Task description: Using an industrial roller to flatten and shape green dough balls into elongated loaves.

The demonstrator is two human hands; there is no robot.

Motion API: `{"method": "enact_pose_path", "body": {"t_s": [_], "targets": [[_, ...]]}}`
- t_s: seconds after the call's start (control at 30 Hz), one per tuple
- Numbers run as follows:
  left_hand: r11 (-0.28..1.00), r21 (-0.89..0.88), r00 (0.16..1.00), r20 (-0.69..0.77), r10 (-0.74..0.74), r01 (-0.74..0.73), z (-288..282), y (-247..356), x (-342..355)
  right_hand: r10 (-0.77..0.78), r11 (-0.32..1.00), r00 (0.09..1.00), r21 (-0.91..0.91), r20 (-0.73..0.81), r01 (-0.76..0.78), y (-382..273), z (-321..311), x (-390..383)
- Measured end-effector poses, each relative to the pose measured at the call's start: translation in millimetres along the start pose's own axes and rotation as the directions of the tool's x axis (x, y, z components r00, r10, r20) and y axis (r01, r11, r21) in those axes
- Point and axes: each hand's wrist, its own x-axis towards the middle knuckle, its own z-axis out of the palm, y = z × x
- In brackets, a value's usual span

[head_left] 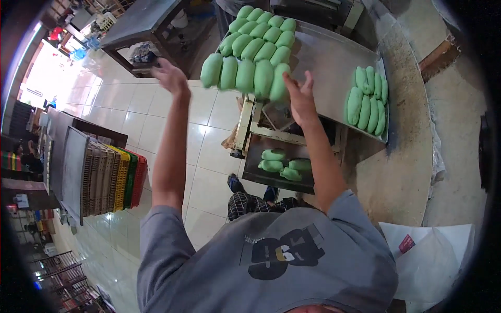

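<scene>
Rows of smooth, pale green dough rolls (252, 48) lie side by side at the left part of a metal table (326, 57). The nearest row is larger and sits at the table's near edge. My right hand (301, 98) is beside the right end of that row, its fingers apart and nothing held; whether it touches the end roll I cannot tell. To the left of the rolls, my left hand (173, 79) hangs in the air over the floor, apart from them. It is slightly blurred, with its fingers stretched out and nothing in them.
More green rolls (365, 107) lie at the table's right end. Several others (282, 166) rest on a dark lower shelf (255, 175) near my feet. Stacked plastic crates (122, 177) stand at left, and a dark workbench (138, 26) at far left. White sacking (428, 255) is at lower right.
</scene>
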Motion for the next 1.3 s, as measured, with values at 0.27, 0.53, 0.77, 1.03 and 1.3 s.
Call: {"method": "enact_pose_path", "body": {"t_s": [0.27, 0.53, 0.77, 1.03, 1.3], "targets": [[0.999, -0.048, 0.873, 0.487, 0.010, 0.015, -129.8, -91.6, -124.1, 0.283, 0.489, 0.888, -0.851, 0.362, 0.191, 197.5, -143.9, -102.5], [0.773, 0.431, 0.208, 0.796, -0.569, 0.465, -185.1, -200.1, -340.8, 0.401, 0.063, 0.911, -0.995, 0.097, 0.078, 277.8, -239.9, -92.2], [0.239, 0.382, -0.059, 0.626, -0.778, 0.893, -129.9, -152.4, -374.0, 0.476, 0.669, 0.865, -0.704, 0.161, -0.238, 195.3, -157.0, -166.5], [0.306, 0.188, 0.107, 0.669, -0.736, 0.933, -168.5, -212.8, -342.1, 0.329, 0.108, 0.944, -0.992, -0.023, -0.062, 269.6, -98.3, -59.3], [-0.067, -0.009, -0.034, 0.786, -0.617, 0.998, -196.5, -219.4, -312.2, 0.040, -0.003, 0.988, -0.989, 0.151, 0.151, 298.0, -115.9, -67.8]]}}
